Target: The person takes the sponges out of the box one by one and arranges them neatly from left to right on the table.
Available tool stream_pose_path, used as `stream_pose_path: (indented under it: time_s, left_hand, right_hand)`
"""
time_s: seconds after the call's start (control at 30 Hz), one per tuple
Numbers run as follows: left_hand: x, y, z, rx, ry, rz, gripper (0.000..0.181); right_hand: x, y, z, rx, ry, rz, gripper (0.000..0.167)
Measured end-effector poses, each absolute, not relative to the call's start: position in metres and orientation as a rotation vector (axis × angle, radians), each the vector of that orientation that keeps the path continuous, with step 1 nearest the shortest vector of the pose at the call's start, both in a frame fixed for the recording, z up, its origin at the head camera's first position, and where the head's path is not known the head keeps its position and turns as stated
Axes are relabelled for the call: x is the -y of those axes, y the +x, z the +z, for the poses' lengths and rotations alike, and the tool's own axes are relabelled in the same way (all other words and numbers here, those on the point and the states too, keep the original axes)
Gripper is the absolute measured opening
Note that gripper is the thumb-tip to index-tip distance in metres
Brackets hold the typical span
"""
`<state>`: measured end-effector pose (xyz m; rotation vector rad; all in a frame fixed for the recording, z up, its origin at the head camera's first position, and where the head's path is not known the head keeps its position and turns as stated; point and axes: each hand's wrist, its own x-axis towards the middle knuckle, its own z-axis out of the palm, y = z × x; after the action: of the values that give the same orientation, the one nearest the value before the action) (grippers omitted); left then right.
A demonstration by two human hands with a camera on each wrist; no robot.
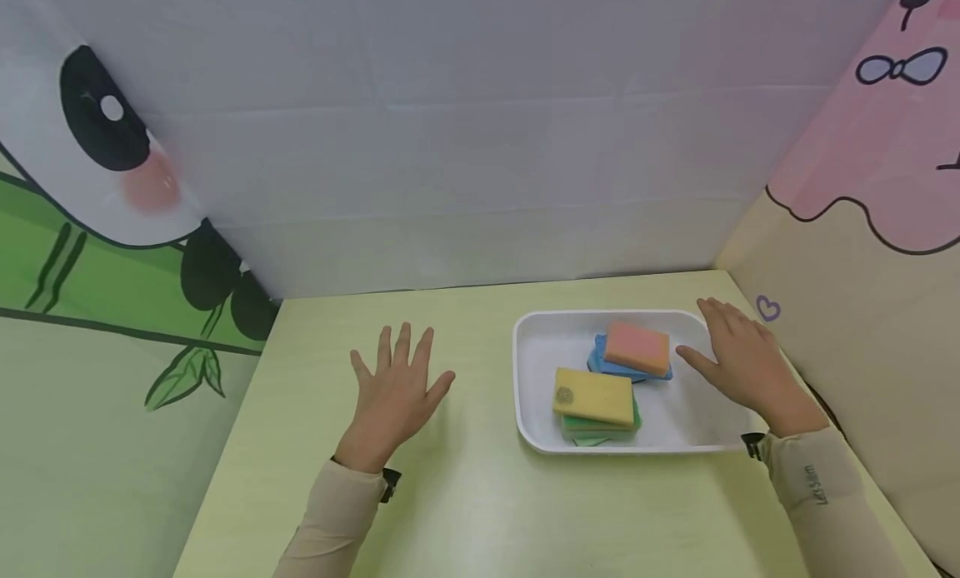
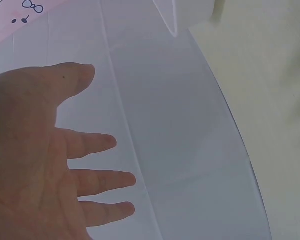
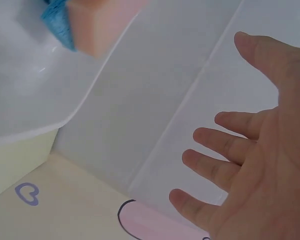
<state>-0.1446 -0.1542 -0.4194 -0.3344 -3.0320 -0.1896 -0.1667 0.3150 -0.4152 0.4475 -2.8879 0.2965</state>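
My left hand (image 1: 392,403) hovers over the table to the left of the tray, fingers spread and holding nothing. Over the tray's right side is my right hand (image 1: 742,366), its fingers extended and nothing in its grasp. The white tray (image 1: 536,428) holds a small pile of sponges. A pink and orange sponge (image 1: 637,347) lies on a blue one (image 1: 600,361) toward the back. In front of these, a yellow sponge (image 1: 592,396) with a dark round mark rests on green sponges (image 1: 600,431). In the right wrist view the pink and orange sponge (image 3: 92,30) appears beyond the fingers.
The pale yellow table (image 1: 465,511) meets a grey-white wall sheet (image 1: 480,161) at the back. A green-patterned panel (image 1: 135,286) stands at the left, and a pink and cream panel (image 1: 862,253) rises close beside the right arm.
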Motion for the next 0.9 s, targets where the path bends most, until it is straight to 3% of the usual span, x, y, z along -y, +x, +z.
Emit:
stream_pose_path:
  time_s: [0.6, 0.9]
  left_hand:
    - [0.155, -0.144, -0.425, 3.063, -0.326, -0.225, 0.072]
    - [0.155, -0.143, -0.426, 3.076, -0.333, -0.236, 0.070]
  right_hand:
    - [-0.349, -0.175, -0.449, 3.064, 0.296, 0.432, 0.082]
    - [-0.359, -0.179, -0.458, 3.076, 0.183, 0.507, 0.060]
